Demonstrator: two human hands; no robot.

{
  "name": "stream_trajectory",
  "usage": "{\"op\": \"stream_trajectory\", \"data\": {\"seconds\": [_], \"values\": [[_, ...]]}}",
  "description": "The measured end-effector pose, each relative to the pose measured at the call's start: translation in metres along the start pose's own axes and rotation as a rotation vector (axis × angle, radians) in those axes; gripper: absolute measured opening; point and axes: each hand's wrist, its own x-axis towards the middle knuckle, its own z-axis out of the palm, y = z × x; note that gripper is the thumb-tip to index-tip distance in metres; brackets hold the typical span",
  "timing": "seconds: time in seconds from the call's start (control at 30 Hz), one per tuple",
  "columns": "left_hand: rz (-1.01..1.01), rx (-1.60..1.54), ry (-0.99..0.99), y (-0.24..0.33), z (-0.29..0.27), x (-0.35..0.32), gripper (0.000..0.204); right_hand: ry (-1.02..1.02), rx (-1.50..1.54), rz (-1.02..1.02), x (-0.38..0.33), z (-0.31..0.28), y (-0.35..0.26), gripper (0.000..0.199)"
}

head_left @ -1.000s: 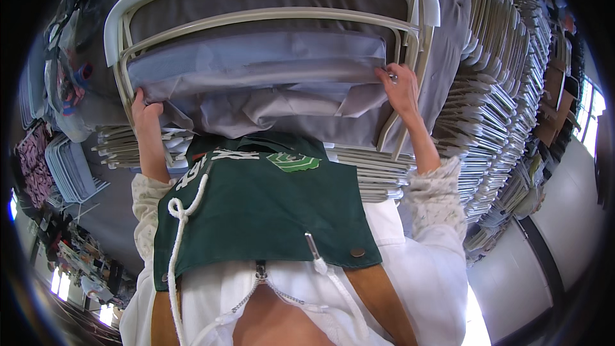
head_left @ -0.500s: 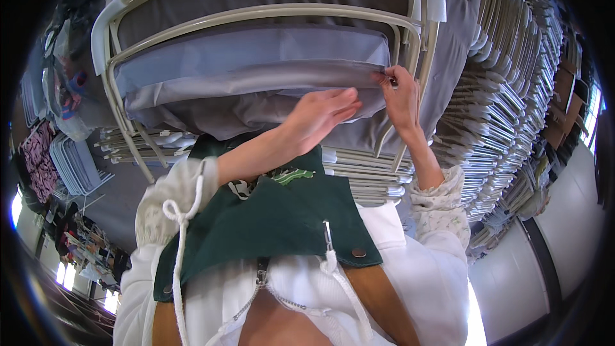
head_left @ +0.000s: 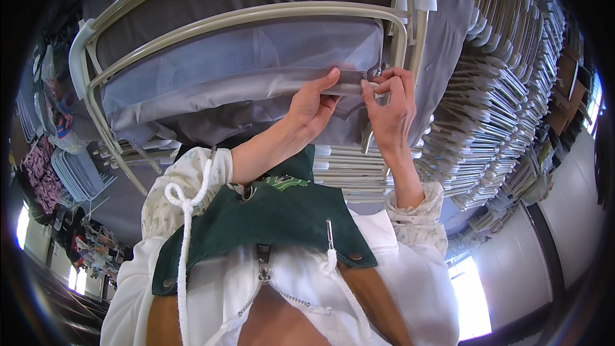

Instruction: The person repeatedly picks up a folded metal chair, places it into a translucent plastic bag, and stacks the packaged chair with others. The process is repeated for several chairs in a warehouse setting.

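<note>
A cream tubular metal frame [head_left: 256, 12] with white corner caps stands before me, like a folding chair frame. Within it hangs a grey fabric cover [head_left: 205, 99] with a pale mesh panel [head_left: 256, 45]. My left hand [head_left: 312, 104] grips the folded edge of the cover, thumb on top and fingers beneath. Close beside it, at the cover's right corner, my right hand [head_left: 392, 107] pinches the same edge between thumb and curled fingers. Those fingers hide part of the corner, and whether a small fastener sits there I cannot make out.
Dense stacks of white-tipped metal frames [head_left: 487, 109] rise on the right. More tubes [head_left: 352, 170] lie below the cover. Dark grey cloth [head_left: 442, 45] spreads under the frame. Folded pale-blue items [head_left: 80, 170] and plastic bags [head_left: 67, 131] are at the left.
My left hand has moved right and up and taken hold of the cover's edge. My right hand has shifted slightly left and lower along the corner. The frame appears slightly farther left.
</note>
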Motion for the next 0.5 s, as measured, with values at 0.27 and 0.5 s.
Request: {"op": "stream_trajectory", "data": {"seconds": [0.27, 0.5], "values": [[0.016, 0.147, -0.109, -0.006, -0.041, 0.002, 0.025, -0.246, -0.373, -0.756, 0.013, 0.017, 0.023, 0.033], [1.61, 2.222, 0.348, 0.236, -0.189, -0.142, 0.053, -0.285, -0.367, -0.786, 0.016, 0.034, 0.039, 0.035]]}}
